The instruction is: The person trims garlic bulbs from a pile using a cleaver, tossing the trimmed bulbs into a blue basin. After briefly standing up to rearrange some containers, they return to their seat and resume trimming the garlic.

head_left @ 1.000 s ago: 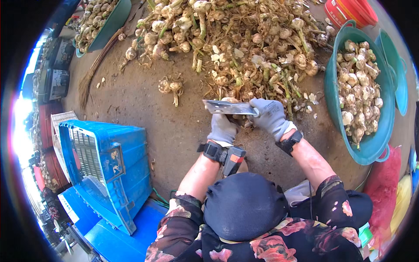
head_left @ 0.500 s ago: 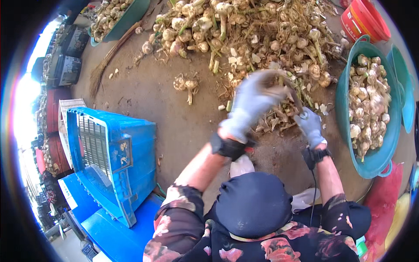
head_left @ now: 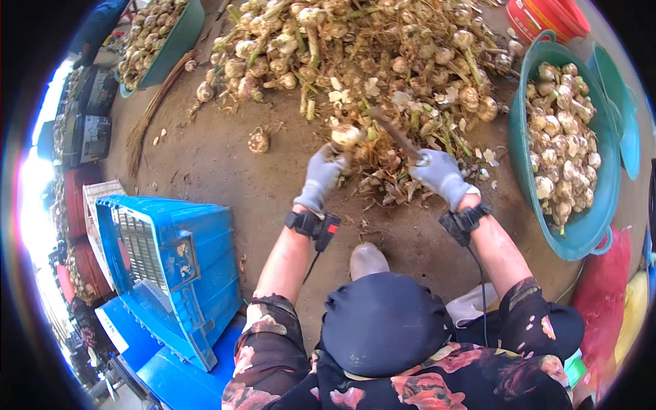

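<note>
We see no screens or signs. A small pale label sits on the blue crate at the ground's left edge.

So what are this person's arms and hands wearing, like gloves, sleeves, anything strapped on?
Both hands wear grey knit gloves: the left hand and the right hand. Each wrist carries a black strapped band, the left wrist band with a red part, the right wrist band all black, each trailing a thin dark cable. The forearms are bare; short dark floral sleeves cover the upper arms.
</note>
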The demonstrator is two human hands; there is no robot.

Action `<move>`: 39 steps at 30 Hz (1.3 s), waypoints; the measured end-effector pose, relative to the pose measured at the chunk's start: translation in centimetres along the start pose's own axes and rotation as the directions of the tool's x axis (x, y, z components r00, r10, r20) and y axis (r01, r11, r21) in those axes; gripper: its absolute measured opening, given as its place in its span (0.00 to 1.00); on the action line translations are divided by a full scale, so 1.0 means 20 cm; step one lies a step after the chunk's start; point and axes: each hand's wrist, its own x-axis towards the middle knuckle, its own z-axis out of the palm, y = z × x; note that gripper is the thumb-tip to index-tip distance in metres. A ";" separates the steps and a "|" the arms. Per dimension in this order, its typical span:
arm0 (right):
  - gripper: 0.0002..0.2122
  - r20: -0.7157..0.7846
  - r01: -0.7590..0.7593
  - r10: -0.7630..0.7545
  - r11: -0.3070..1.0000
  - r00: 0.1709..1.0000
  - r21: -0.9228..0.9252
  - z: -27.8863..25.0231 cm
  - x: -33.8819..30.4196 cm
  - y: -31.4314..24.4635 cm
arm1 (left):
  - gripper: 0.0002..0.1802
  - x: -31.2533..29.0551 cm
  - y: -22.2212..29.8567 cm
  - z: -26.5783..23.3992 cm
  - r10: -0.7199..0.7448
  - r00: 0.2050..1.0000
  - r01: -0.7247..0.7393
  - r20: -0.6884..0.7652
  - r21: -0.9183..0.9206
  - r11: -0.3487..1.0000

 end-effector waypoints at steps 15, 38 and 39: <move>0.06 -0.234 0.518 -0.582 0.807 0.779 -0.284 0.04 -0.11 -0.12 | 0.08 -0.07 0.05 0.17 0.262 0.931 -0.363 0.253 0.696 0.619; 0.10 -0.128 0.190 -0.149 0.555 0.981 0.810 -0.12 -0.12 0.05 | 0.16 -0.13 0.22 0.50 -0.445 0.741 0.670 0.503 -0.510 0.540; 0.09 -0.128 0.217 -0.189 0.599 0.974 0.770 -0.12 -0.10 0.07 | 0.17 -0.14 0.18 0.51 -0.419 0.767 0.641 0.486 -0.553 0.533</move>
